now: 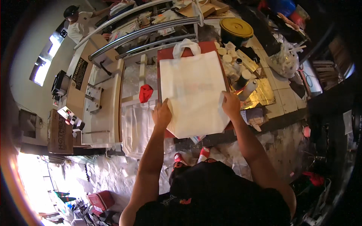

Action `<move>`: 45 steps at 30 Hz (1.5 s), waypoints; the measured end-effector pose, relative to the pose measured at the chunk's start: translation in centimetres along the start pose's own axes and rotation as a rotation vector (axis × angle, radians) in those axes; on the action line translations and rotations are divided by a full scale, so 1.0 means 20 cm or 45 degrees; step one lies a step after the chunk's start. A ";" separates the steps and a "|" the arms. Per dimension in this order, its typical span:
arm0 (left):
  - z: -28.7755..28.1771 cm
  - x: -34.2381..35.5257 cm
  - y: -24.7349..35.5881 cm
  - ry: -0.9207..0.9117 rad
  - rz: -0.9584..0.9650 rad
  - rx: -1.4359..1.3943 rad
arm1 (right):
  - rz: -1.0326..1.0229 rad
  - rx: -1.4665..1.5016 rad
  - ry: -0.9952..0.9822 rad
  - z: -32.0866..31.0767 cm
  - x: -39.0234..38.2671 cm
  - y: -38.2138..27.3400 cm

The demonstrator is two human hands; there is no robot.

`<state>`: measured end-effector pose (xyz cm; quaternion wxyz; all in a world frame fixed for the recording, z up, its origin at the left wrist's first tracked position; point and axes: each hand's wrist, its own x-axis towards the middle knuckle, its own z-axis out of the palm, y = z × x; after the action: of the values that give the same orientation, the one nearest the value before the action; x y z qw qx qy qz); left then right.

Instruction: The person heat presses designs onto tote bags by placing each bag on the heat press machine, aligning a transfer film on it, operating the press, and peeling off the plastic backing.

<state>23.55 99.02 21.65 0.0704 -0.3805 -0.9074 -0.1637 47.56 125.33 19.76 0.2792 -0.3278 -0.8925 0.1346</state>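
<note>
Pinching side edges: left hand (162, 113), right hand (230, 104) | white bag (193, 100): lying flat atop red board (207, 46) | bucket (230, 39): yellow-lidded, contents hidden | clear sack (285, 62): pale, crumpled stuff inside

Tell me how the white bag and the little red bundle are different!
The white bag is pale, but the red bundle is bright red. The bag is much bigger than the bundle. The bag lies spread flat, while the bundle is crumpled up. The left hand and right hand touch the bag's sides; neither touches the bundle. Both things are in front of the person.
</note>
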 end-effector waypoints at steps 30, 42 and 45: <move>-0.12 -0.25 -0.14 -0.020 -0.279 -0.728 | 0.488 0.436 0.286 -0.06 -0.07 -0.04; 0.02 -1.82 -1.22 -0.623 -0.533 -0.338 | 1.395 0.121 -0.158 0.60 -1.46 0.22; 0.07 -2.21 -1.32 -1.136 -0.643 -0.520 | 1.147 0.125 -0.056 0.93 -1.68 0.27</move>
<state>35.70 52.62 2.65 -0.4377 -0.1896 -0.8621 -0.1709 60.59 106.11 -11.46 0.1891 -0.6668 -0.6591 0.2918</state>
